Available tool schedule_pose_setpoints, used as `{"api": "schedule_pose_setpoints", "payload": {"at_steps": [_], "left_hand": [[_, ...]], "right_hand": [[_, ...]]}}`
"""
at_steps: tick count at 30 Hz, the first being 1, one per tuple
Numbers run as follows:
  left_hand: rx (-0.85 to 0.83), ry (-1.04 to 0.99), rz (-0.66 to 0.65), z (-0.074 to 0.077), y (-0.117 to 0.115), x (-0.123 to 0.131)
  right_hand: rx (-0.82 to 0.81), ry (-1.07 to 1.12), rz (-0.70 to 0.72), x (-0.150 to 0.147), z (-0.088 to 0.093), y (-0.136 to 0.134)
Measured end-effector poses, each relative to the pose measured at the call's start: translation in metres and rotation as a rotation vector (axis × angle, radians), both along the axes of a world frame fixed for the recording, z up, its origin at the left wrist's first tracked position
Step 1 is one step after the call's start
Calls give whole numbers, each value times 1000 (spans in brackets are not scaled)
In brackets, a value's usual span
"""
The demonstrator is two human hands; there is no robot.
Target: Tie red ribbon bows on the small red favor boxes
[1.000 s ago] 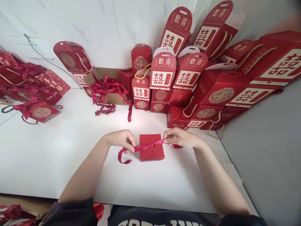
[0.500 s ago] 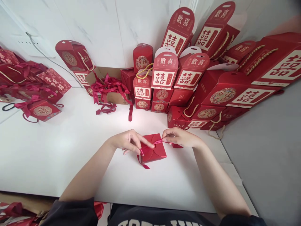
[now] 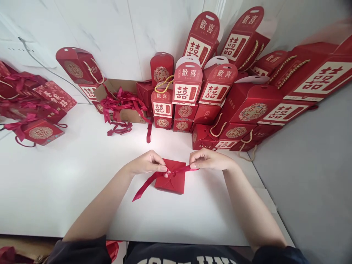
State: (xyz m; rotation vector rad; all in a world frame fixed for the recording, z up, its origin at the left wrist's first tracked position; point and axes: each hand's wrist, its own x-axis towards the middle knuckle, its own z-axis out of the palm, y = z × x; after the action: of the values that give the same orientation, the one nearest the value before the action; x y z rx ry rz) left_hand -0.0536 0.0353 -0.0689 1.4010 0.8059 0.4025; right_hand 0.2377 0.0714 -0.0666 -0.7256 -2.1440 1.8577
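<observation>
A small red gift box with curved folded flaps lies on the white table in front of me. Across its top runs a crimson ribbon, whose loose tail hangs off to the lower left. My left hand pinches the ribbon over the box's upper left part, thumb and fingers close together. On the other side, my right hand grips the ribbon's other end just beyond the box's right edge. Between the hands the ribbon crosses the middle of the flaps; whether it is knotted there I cannot tell.
A cardboard box full of loose crimson ribbons stands at the back. Stacked red gift boxes fill the back right. More finished-looking boxes with bows are at the left. A grey partition bounds the right side.
The left hand has drawn in its pointing finger and now pinches the ribbon. The ribbon's left tail stretches further left, and the gift box has turned slightly.
</observation>
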Motion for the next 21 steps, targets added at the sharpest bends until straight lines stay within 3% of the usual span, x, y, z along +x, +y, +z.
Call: {"api": "schedule_pose_setpoints", "payload": {"at_steps": [3,7,11,15,21], "left_hand": [[32,20,135,-1,-2,4],[72,-116,232,-4,-2,3],[178,-238,79,0,-1,-1],[172,-151,-96,4,-2,0],[72,-45,147,-13,-1,12]], "right_hand": [[-61,182,47,-6,2,-6],[-259,344,-30,-19,0,-14],[-387,433,-176,-27,-4,-17],[-347,463,-274,-28,-4,-16],[-267,418,-233,-30,-10,-16]]}}
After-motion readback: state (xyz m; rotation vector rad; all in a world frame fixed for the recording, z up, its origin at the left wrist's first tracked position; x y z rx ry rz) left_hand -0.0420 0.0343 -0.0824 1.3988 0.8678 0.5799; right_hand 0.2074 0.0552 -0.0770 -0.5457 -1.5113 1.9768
